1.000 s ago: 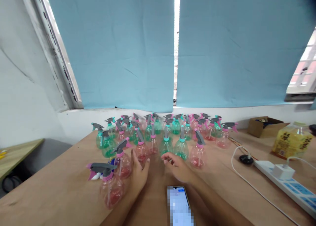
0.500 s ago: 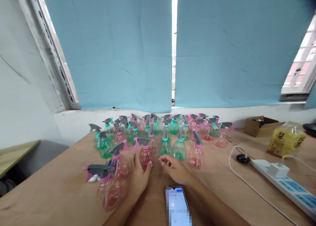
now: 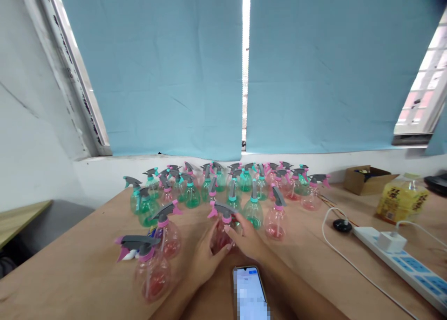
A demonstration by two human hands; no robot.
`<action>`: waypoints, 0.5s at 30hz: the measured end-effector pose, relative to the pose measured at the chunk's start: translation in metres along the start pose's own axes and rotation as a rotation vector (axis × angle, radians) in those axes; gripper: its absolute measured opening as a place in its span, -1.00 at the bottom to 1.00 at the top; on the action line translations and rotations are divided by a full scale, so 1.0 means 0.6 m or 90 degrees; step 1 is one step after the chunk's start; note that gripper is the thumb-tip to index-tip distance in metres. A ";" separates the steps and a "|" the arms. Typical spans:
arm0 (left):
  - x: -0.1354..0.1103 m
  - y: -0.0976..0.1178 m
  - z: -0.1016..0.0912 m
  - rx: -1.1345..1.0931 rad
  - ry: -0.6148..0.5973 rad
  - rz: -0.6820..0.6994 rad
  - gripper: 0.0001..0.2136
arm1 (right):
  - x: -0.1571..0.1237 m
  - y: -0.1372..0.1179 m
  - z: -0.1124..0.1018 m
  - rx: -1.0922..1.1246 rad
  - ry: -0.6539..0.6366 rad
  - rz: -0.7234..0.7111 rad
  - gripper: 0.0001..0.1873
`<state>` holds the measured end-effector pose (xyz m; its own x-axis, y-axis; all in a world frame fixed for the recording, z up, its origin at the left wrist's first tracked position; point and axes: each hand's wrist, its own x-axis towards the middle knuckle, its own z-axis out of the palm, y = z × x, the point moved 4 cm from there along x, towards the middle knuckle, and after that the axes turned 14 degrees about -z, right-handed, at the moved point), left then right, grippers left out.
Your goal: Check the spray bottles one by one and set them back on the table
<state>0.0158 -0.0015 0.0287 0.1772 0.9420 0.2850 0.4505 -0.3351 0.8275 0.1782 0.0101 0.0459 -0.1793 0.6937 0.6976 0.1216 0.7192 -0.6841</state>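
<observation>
Pink bottle (image 3: pixel 220 235) held upright between both hands, mid-tabletop (image 3: pixel 87 264).
Left hand (image 3: pixel 206 259) curls loosely round its left side; right hand (image 3: pixel 249 241) rests with spread fingers on its right shoulder. Both touch it and are equally near. Long axis vertical, nozzle toward the left edge. It stands just beyond the phone (image 3: pixel 249 292), short of the cluster (image 3: pixel 223 185) at the far edge.

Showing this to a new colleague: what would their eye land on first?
A crowd of clear green and pink plastic spray bottles fills the far side of the brown wooden table, under pale blue blinds. Nearer, the left hand and right hand clasp one pink clear plastic spray bottle with a grey trigger.
</observation>
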 end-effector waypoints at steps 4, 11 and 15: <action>-0.006 0.007 0.001 0.037 -0.040 0.011 -0.36 | 0.036 -0.006 0.009 0.107 0.034 -0.014 -0.64; -0.009 -0.017 0.004 0.036 -0.096 -0.072 -0.42 | 0.075 0.006 0.016 0.239 -0.046 0.009 -0.68; -0.009 -0.022 0.002 0.026 -0.143 -0.076 -0.37 | 0.068 0.001 0.010 0.304 -0.069 0.019 -0.64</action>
<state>0.0098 -0.0021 0.0154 0.3079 0.9490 0.0678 0.5142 -0.2260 0.8273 0.1653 0.0387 0.0728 -0.2861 0.6878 0.6672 -0.3281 0.5839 -0.7426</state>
